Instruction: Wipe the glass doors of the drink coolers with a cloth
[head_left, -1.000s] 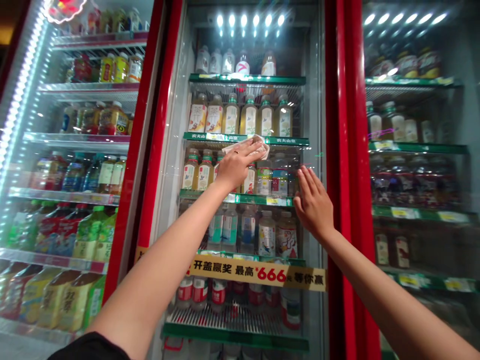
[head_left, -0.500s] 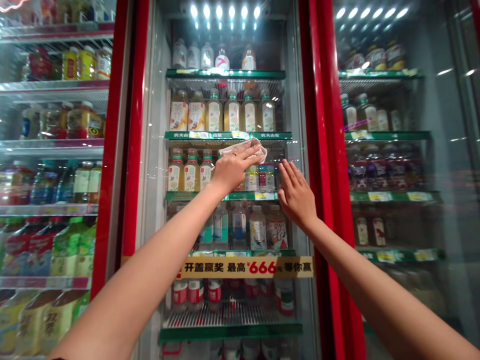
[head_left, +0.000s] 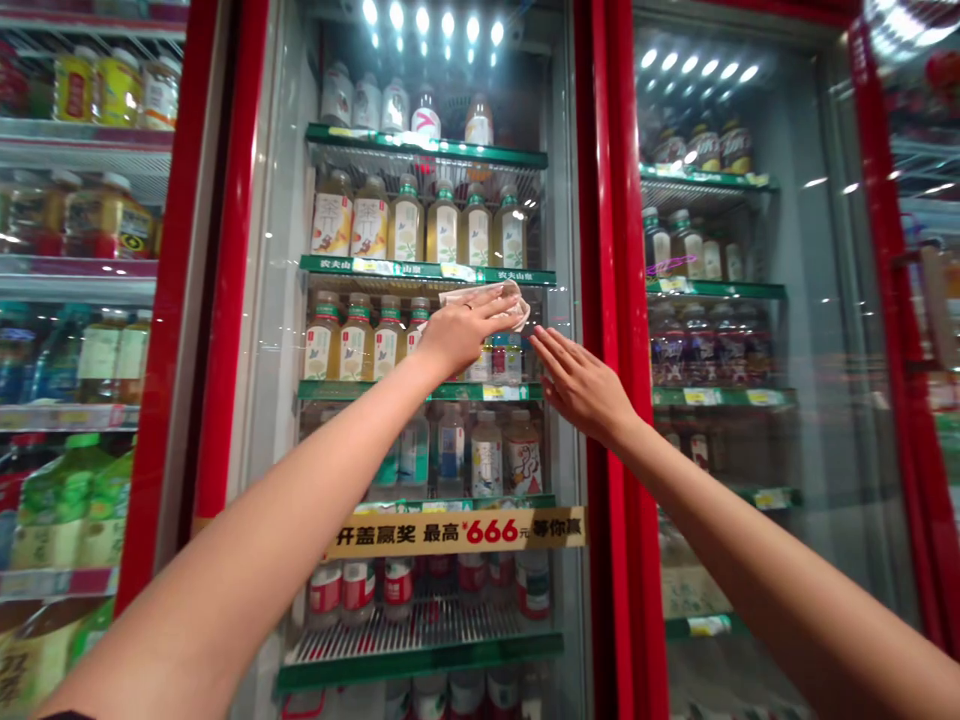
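My left hand (head_left: 465,328) presses a pale, crumpled cloth (head_left: 517,303) against the glass door of a drinks fridge, its fingers stretched over it and pointing right. The cloth is at the height of the third shelf's bottle tops. Just to the right and slightly lower is my right hand (head_left: 581,385), holding nothing, its fingers extended and angled up to the left at the glass. A small gap lies between its fingertips and the cloth. Behind the pane, bottled drinks (head_left: 442,225) stand in rows, some hidden by my hands and left forearm.
A red door frame (head_left: 611,250) runs upright beside my right hand. A gold printed strip (head_left: 457,530) crosses the glass below my hands. Another glazed fridge section with bottles (head_left: 697,345) stands right; shelves of drinks (head_left: 112,365) fill the left.
The view has turned to the right. My left hand and the cloth have slid right across the glass, closer to my right hand, whose fingers now tilt more to the left.
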